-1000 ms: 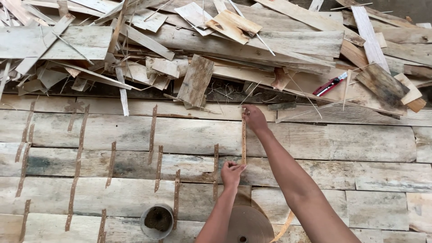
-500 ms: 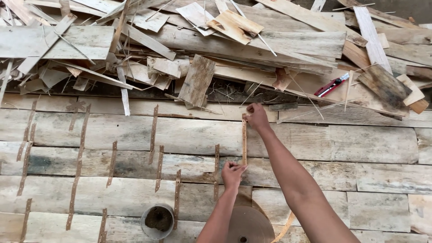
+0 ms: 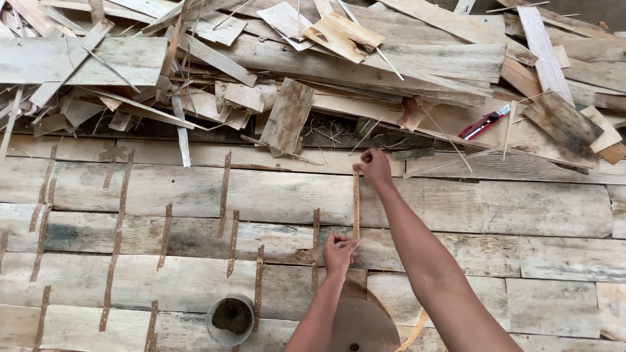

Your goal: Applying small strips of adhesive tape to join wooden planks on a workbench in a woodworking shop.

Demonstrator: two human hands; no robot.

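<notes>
The right hand (image 3: 376, 166) pinched the top end of a brown paper tape strip (image 3: 356, 202) and pressed it on the veneer sheet (image 3: 456, 208). The left hand (image 3: 339, 251) held the bottom end of the same strip, fingers closed on it. The strip stood straight between the two hands, across the seams of the pale veneer pieces.

Left of this strip, many other strips (image 3: 225, 192) were already stuck over the seams, in several rows. Right of this strip, the veneer showed no tape at all, so I judge that the left part was done and the right part was left to do.

Below the strip, at the bottom edge, lay the tape roll (image 3: 362, 326), and left of the roll stood a small round pot (image 3: 231, 317) with something dark inside. Above the strip lay a big pile of wood scraps (image 3: 287, 117). A red cutter (image 3: 484, 122) lay on the scraps, up and to the right of the strip.
</notes>
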